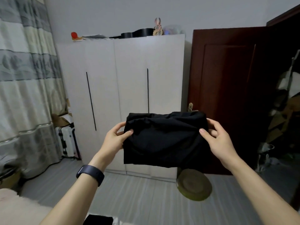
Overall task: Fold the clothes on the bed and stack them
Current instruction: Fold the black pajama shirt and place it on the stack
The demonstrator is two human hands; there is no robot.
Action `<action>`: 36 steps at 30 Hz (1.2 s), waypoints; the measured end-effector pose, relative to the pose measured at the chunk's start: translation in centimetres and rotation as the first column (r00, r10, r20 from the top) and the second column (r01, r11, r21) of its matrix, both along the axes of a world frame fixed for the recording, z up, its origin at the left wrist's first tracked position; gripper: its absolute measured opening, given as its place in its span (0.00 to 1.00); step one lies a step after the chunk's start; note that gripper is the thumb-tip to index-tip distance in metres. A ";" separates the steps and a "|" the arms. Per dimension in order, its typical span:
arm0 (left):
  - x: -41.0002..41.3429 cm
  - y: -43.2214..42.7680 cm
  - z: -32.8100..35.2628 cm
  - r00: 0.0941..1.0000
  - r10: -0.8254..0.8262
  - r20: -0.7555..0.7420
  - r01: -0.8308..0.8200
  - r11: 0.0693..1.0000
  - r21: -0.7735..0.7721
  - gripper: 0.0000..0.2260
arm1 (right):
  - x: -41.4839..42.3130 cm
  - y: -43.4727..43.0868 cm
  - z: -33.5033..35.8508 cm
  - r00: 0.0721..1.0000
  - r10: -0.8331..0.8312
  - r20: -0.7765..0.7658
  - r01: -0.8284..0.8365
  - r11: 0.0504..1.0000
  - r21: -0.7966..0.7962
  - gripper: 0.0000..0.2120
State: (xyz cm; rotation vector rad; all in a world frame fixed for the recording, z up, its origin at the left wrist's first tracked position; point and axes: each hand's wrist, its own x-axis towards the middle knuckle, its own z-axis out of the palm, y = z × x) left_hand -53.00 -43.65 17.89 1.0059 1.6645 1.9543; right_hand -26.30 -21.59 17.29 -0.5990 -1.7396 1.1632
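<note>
Both hands hold one folded black garment (pixel 162 137) up in the air in the head view, in front of a white wardrobe (pixel 129 86) and above the grey floor (pixel 138 200). The left hand (pixel 113 137) grips the garment's left edge: its thumb lies across the front of the cloth and its fingers (pixel 119 125) curl behind it, pinching the fabric between them. The right hand (pixel 219 138) grips the right edge the same way, thumb on the front and fingers (pixel 214 123) curled round the side. The garment hangs as a thick, creased rectangle between the two hands. A dark wristband (pixel 90 174) sits on the left wrist. A dark red door (pixel 227 95) stands right of the wardrobe, a striped curtain (pixel 21 95) hangs at the left, and a round green cushion (pixel 194 185) lies on the floor below the garment.
</note>
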 end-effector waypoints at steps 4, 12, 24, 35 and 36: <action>-3.4 6.2 -1.1 1.000 0.005 -0.005 -0.005 1.000 -0.008 0.10 | -3.2 6.4 -0.7 1.000 -0.006 0.013 0.006 1.000 -0.009 0.16; -9.1 17.2 -8.2 0.987 0.134 0.086 -0.124 0.987 -0.103 0.10 | -11.3 20.2 -7.7 0.984 0.129 0.126 -0.114 0.987 -0.114 0.20; -12.3 22.6 -22.6 0.819 0.491 0.297 -0.377 0.851 -0.365 0.10 | -23.6 31.6 -19.8 0.805 0.481 0.348 -0.348 0.857 -0.379 0.17; -14.4 21.0 -35.9 0.470 0.743 0.477 -0.531 0.669 -0.520 0.11 | -37.2 32.6 -31.8 0.485 0.704 0.519 -0.480 0.710 -0.515 0.17; -15.0 20.9 -36.5 0.437 0.752 0.494 -0.543 0.658 -0.521 0.11 | -38.7 32.5 -32.4 0.462 0.719 0.520 -0.491 0.695 -0.525 0.17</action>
